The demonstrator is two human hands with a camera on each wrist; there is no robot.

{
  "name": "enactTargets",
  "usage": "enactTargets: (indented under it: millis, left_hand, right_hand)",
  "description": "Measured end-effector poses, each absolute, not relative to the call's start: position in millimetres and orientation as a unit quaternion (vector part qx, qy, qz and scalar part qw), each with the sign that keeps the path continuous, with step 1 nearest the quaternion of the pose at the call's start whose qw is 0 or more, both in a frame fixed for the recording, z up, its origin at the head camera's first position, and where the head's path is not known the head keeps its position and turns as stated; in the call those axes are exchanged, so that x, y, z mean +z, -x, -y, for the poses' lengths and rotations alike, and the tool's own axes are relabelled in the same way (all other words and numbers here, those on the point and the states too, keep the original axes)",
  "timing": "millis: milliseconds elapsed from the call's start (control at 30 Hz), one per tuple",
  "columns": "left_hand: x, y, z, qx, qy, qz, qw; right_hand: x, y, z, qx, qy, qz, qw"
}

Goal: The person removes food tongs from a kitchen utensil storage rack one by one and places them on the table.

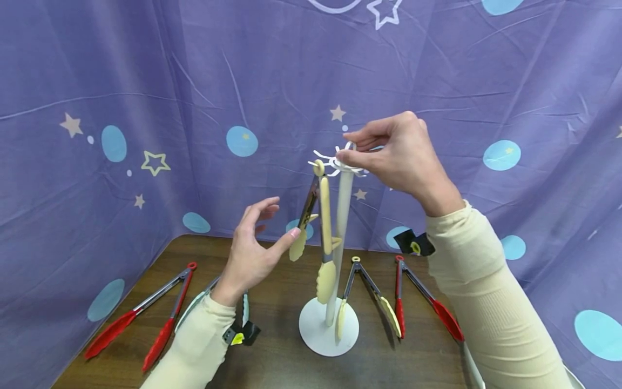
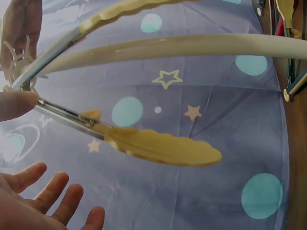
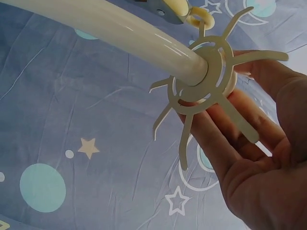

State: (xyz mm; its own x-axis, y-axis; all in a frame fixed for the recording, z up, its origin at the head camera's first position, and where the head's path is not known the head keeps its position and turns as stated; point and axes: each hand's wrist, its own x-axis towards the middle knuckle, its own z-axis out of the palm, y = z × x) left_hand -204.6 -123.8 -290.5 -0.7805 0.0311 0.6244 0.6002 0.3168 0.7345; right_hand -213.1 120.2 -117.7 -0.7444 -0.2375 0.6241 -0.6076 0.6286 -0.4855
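Note:
A white stand (image 1: 344, 210) with a ring of curved hooks (image 3: 229, 112) at its top rises from a round base (image 1: 316, 336). Pale yellow tongs (image 1: 326, 216) hang by their loop from one hook, with their arms spread apart. My right hand (image 1: 405, 154) pinches the top of the stand between thumb and fingers, around the middle of the hooks. To the left of the hanging tongs is my left hand (image 1: 250, 251), fingers loosely spread. Its thumb overlaps one arm of the tongs in the head and left wrist views, and nothing lies in its palm.
Red tongs (image 1: 162, 337) lie at the table's left, with light blue tongs (image 1: 245, 308) partly hidden behind my left arm. Right of the base, yellow tongs (image 1: 389, 313) and more red tongs (image 1: 444, 319) lie spread. A purple curtain (image 1: 272, 65) hangs behind the table (image 1: 272, 340).

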Motion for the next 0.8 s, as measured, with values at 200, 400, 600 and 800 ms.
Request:
enactTargets:
  millis: [200,400,600,800]
  left_hand:
    - [-284.9,197.6,115.2,-0.544,0.216,0.766,0.266]
    - [-281.0,192.3,107.9,-0.540,0.219,0.766,0.270]
    - [-278.5,189.5,103.9,-0.534,0.226,0.766,0.275]
    - [-278.7,188.6,100.5,-0.534,0.224,0.766,0.281]
  right_hand:
    - [-117.6,215.0,-122.0,0.366,-0.248,0.860,0.255]
    - [-117.7,215.9,-123.5,0.378,-0.255,0.856,0.243]
    - [-117.9,217.9,-125.7,0.395,-0.262,0.852,0.223]
    - [-118.0,219.2,-127.6,0.422,-0.269,0.843,0.195]
